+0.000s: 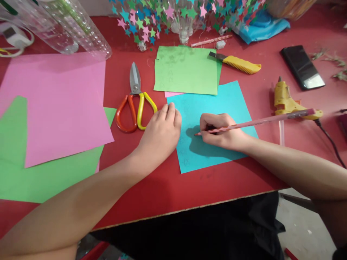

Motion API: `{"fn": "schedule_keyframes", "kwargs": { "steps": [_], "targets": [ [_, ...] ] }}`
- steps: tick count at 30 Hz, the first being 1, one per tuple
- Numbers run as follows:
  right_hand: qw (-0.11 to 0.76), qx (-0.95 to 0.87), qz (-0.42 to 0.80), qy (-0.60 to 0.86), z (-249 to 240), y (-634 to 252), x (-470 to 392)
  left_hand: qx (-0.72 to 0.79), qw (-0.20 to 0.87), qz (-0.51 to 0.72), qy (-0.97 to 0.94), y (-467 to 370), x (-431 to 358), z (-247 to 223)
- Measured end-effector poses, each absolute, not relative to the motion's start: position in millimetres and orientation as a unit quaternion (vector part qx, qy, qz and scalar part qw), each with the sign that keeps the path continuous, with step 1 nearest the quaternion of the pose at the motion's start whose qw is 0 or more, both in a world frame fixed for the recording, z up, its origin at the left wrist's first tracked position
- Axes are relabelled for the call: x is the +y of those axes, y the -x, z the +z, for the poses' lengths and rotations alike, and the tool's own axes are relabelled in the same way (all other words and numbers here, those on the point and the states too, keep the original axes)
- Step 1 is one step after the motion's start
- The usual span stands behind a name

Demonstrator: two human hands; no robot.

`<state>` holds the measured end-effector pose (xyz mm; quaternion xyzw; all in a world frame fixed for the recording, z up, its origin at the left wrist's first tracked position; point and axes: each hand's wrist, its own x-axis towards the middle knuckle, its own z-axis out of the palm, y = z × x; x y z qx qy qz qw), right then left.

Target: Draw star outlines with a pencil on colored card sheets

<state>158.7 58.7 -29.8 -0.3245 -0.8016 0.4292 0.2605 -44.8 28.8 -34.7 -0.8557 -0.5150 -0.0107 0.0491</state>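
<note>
A sheet of blue paper (217, 104) lies on the red table, with small faint star outlines drawn along its left side. My right hand (221, 130) is closed around a long pink pencil (255, 122), whose tip is at or just above the paper. My left hand (164, 124) rests palm down at the sheet's left edge, fingers lying on it and holding nothing. Scissors (135, 97) with one red and one yellow handle lie beside that hand, blades pointing away. Light green paper (187, 70) overlaps the blue sheet's top edge.
A yellow cutter knife (238, 64) lies partly on the green paper. To the right are a yellow glue gun (287, 97) and a black phone (302, 66). Pink paper (67, 108) and green paper (62, 175) cover the left. Star decorations (169, 12) stand behind.
</note>
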Motion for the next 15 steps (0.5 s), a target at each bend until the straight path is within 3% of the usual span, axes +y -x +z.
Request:
{"fn": "schedule_keyframes", "kwargs": {
  "steps": [15],
  "targets": [
    [0.248,-0.798,0.455,0.307,-26.9,-159.8,59.4,-0.518,0.037,-0.026,0.854,44.6,29.0,-34.4]
  ]
}}
